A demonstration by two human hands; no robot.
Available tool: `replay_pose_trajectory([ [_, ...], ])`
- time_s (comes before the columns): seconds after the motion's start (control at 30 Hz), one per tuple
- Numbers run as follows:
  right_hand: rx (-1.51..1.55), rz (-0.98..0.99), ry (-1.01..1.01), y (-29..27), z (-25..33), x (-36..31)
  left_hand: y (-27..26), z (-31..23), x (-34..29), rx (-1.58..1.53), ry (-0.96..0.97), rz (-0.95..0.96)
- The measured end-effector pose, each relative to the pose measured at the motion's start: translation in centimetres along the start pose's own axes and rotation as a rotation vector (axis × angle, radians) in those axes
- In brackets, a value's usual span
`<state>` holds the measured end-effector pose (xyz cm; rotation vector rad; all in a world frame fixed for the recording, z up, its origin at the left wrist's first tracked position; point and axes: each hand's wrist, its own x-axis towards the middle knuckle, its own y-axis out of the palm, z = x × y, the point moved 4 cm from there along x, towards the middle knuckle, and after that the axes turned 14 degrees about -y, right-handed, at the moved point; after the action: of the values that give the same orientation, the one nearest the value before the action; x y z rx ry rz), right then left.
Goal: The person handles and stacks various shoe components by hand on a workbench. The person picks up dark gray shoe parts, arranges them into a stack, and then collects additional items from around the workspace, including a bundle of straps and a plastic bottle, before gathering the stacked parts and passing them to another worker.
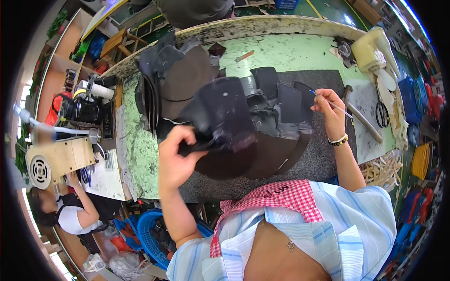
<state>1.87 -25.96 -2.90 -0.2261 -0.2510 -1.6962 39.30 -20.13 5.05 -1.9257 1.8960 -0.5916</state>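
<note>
My left hand (176,157) is closed on the edge of a dark leather piece (220,110), lifted above the work and partly blurred. Between the fingers of my right hand (332,112) is a thin pale pen (341,109) with a blue tip, pointing up and left. Several black and dark brown leather pieces (290,105) lie overlapping beneath and right of the raised piece. Farther left stands a stack of dark cut pieces (187,75). All of this rests on a dark speckled mat (328,79).
A wooden-handled hammer (364,122) and black scissors (382,114) lie right of my right hand. A yellowish block (369,52) sits at the table's far right corner. At lower left are a blue basket (149,234) and a person (77,210) beside a beige machine (61,161).
</note>
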Motion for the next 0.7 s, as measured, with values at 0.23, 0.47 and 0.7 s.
replay_pose_trajectory([
  [0.23, 0.222, -0.034, 0.152, 2.7, -1.0, -1.5, 6.9, -3.1, 4.4, -0.025, -0.017, 0.666],
  [0.47, 0.344, -0.183, -0.127, 2.7, 0.2, -3.3, 11.6, -1.5, 4.9, 0.225, 0.143, 0.544],
  [0.7, 0.180, 0.012, 0.069, 1.9, -0.6, -1.8, 10.0, -7.0, -3.8, 0.144, 0.376, 0.622],
])
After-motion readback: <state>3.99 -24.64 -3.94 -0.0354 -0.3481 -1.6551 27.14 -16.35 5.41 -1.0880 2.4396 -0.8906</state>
